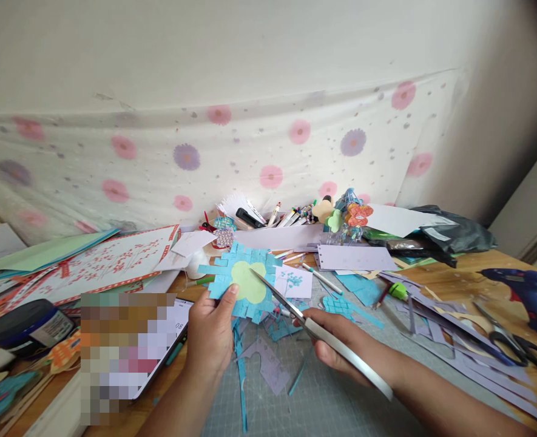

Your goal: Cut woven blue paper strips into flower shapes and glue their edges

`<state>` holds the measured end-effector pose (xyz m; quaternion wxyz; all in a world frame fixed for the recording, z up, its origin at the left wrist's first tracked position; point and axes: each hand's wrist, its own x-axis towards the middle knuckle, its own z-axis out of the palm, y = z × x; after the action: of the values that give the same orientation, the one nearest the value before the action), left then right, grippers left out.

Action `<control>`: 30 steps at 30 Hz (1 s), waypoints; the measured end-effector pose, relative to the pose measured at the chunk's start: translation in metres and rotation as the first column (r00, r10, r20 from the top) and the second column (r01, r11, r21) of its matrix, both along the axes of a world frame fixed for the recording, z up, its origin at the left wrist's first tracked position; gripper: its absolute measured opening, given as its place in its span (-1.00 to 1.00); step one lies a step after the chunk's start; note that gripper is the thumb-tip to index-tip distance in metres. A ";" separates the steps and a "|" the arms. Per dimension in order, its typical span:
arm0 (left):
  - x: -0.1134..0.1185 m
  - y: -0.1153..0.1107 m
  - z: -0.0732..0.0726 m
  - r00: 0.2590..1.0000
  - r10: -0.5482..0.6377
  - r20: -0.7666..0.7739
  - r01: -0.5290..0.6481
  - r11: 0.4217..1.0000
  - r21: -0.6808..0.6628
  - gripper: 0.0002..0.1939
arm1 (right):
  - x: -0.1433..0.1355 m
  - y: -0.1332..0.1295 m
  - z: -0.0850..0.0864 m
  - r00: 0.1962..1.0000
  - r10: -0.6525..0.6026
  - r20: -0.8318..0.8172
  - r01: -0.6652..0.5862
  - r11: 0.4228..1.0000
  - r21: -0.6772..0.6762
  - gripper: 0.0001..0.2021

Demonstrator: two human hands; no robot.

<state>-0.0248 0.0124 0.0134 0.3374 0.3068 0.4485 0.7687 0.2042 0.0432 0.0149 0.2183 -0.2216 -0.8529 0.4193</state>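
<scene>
Behind the cluttered wooden surface point(462, 270), a flower-printed sheet point(245, 149) covers the lower part of a pale wall. From the head view, the left grip point(214, 331) pinches the near-left edge of a blue paper piece point(216, 276), thumb on top, holding it above a grey cutting mat point(332, 403). Upon that paper sits a green flower shape point(246, 285). The right grip point(336, 343) is wrapped around long scissors point(316, 328), whose tip lies across the flower's upper edge; whether it touches cannot be told, nor whether the blades are parted. Since the paper is pinched on one side only, it could bend or swivel under pressure, I judge, and the point might then score the green or nick a blue tab. A slip leftward would threaten the thumb. Loose scraps, such as the purple offcut point(270, 367) beneath, could also snag on a lowered blade.
</scene>
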 end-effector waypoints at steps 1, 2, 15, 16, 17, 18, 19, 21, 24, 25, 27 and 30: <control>0.000 0.000 0.001 1.000 -0.001 0.009 0.001 1.000 -0.005 -0.57 | 0.001 0.000 0.000 1.000 0.027 -0.014 -0.027 0.999 -0.019 -0.42; -0.001 0.000 0.001 1.000 0.003 0.012 -0.003 1.000 -0.014 -0.58 | 0.001 0.001 0.000 0.998 0.058 -0.030 -0.059 0.997 -0.041 -0.42; -0.012 0.001 0.019 0.996 0.029 0.085 -0.027 0.999 -0.022 -0.58 | 0.006 0.002 0.007 0.994 0.105 0.012 -0.104 0.994 -0.023 -0.33; -0.017 0.002 0.022 0.998 0.007 0.070 -0.005 1.000 -0.030 -0.58 | 0.007 0.004 0.009 0.994 0.104 0.017 -0.104 0.995 -0.016 -0.33; -0.024 0.002 0.025 0.999 -0.019 0.047 0.020 0.999 -0.031 -0.56 | 0.009 0.005 0.010 0.994 0.107 0.024 -0.107 0.994 -0.006 -0.33; -0.030 0.003 0.028 1.000 0.012 0.028 -0.011 1.000 -0.018 -0.55 | 0.011 0.008 0.011 0.993 0.117 0.036 -0.117 0.993 0.003 -0.34; -0.037 0.003 0.030 0.999 0.039 0.023 -0.039 0.999 -0.019 -0.54 | 0.014 0.010 0.012 0.990 0.130 0.051 -0.131 0.991 0.011 -0.35; -0.049 0.003 0.033 1.000 0.005 -0.019 -0.005 0.999 -0.036 -0.56 | 0.018 0.016 0.013 0.984 0.158 0.086 -0.161 0.987 0.030 -0.36; -0.059 0.001 0.034 0.986 -0.153 -0.072 0.141 0.978 -0.151 -0.60 | 0.025 0.021 0.018 0.976 0.179 0.123 -0.187 0.981 0.059 -0.34; -0.060 0.001 0.034 0.977 -0.198 -0.081 0.180 0.965 -0.190 -0.60 | 0.027 0.022 0.020 0.973 0.187 0.134 -0.196 0.979 0.062 -0.33; -0.062 -0.001 0.034 0.961 -0.259 -0.096 0.230 0.943 -0.241 -0.60 | 0.031 0.023 0.024 0.965 0.209 0.161 -0.220 0.974 0.053 -0.31; -0.064 -0.001 0.030 0.930 -0.344 -0.126 0.300 0.913 -0.276 -0.64 | 0.036 0.024 0.029 0.947 0.239 0.214 -0.252 0.967 0.032 -0.25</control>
<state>-0.0892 0.0113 0.0439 0.4560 0.3966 0.5130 0.6096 0.2398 0.0675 0.0436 0.0803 -0.1499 -0.9040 0.3924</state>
